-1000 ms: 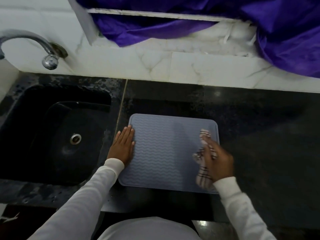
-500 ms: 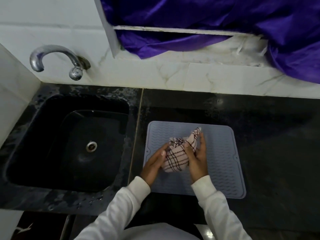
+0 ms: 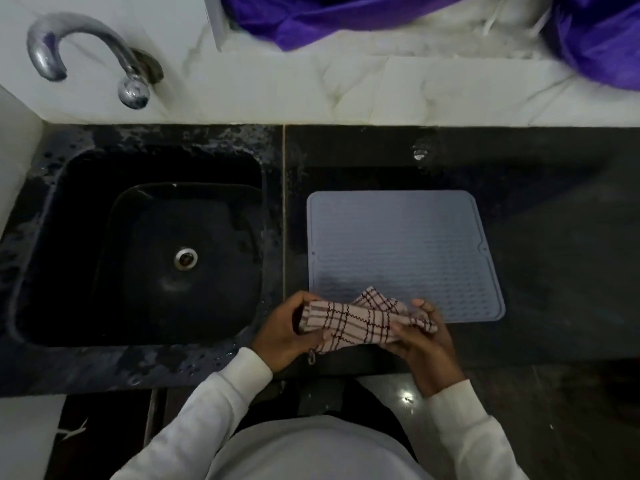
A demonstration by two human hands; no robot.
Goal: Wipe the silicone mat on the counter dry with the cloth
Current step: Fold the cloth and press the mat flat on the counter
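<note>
Now your left hand (image 3: 282, 336) and right hand (image 3: 424, 344) both grip the bunched checked cloth (image 3: 360, 322) over the silicone mat's (image 3: 398, 244) near edge.

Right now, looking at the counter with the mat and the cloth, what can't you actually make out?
- Mat, head view: its near left corner is hidden behind the cloth and both hands; wet or dry is not visible in the dim light.
- Cloth: bunched between the left hand and right hand, so its full size is hidden.
- Purple fabric: cut off by the top edge.
- Tap: blurred.
</note>
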